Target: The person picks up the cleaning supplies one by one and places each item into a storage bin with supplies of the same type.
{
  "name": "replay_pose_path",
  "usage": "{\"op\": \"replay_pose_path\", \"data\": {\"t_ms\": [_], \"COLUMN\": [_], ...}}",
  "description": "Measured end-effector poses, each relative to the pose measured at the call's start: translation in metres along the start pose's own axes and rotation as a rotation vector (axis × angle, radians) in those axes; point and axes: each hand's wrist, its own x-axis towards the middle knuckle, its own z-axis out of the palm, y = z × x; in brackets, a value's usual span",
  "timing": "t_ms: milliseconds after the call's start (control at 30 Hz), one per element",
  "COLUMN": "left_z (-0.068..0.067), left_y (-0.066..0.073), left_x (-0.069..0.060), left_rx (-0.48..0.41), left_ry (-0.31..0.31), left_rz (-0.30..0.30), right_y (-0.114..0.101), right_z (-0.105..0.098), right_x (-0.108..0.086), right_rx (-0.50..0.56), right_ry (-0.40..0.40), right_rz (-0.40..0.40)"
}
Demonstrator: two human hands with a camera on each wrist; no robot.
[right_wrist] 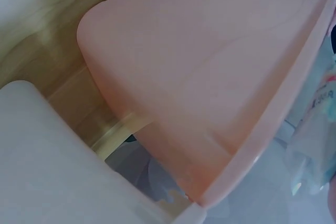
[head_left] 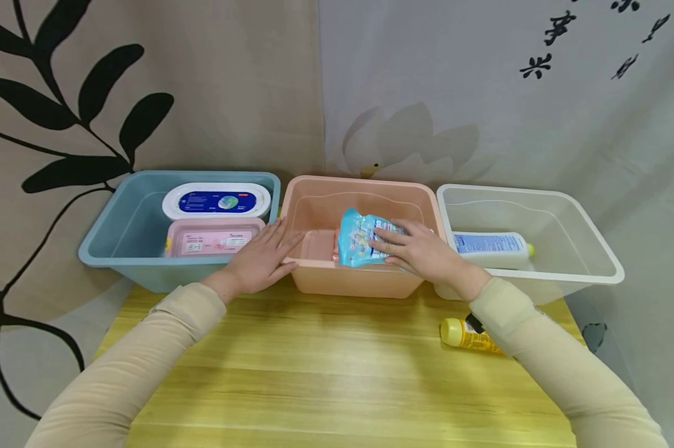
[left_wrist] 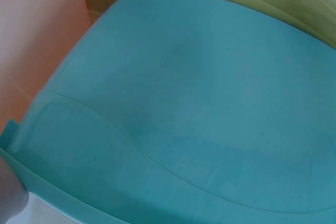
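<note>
My right hand [head_left: 421,249] holds a light-blue refill pouch [head_left: 359,239] over the front part of the peach bin [head_left: 359,280]. Its fingers lie across the pouch's printed face, and the thumb is hidden. In the right wrist view the pouch [right_wrist: 317,129] shows at the right edge, beyond the bin's rim. My left hand [head_left: 261,258] lies with fingers spread where the blue bin [head_left: 147,267] and the peach bin meet. Under the pouch, a small reddish thing [head_left: 335,246] is mostly covered.
Inside the blue bin are a white wipes box [head_left: 216,200] and a pink box [head_left: 216,238]. The white bin [head_left: 561,274] on the right holds a white bottle [head_left: 490,246] lying down. A yellow bottle [head_left: 453,332] lies on the wooden table [head_left: 314,373], partly behind the right sleeve.
</note>
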Motion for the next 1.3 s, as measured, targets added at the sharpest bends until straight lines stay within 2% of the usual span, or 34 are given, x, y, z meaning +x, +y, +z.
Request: {"op": "replay_pose_path", "data": {"t_ms": [367,833,1033,1300], "left_z": [0.0,0.001,0.001,0.0], "left_y": [0.0,0.0,-0.001,0.0], "left_x": [0.0,0.0,0.001,0.0], "left_rx": [0.0,0.011,0.014,0.014], "left_ry": [-0.013,-0.014,-0.017,-0.018], "left_rz": [-0.013,-0.006,-0.01,-0.01], "right_y": [0.006,0.014,0.016,0.018], "right_z": [0.006,0.016,0.02,0.028], "right_x": [0.011,0.024,0.026,0.027], "right_rx": [-0.004,0.044,0.134,0.128], "right_ry": [-0.058,-0.21,-0.229,-0.249], "right_rz": [0.025,0.132,0.222,0.234]}}
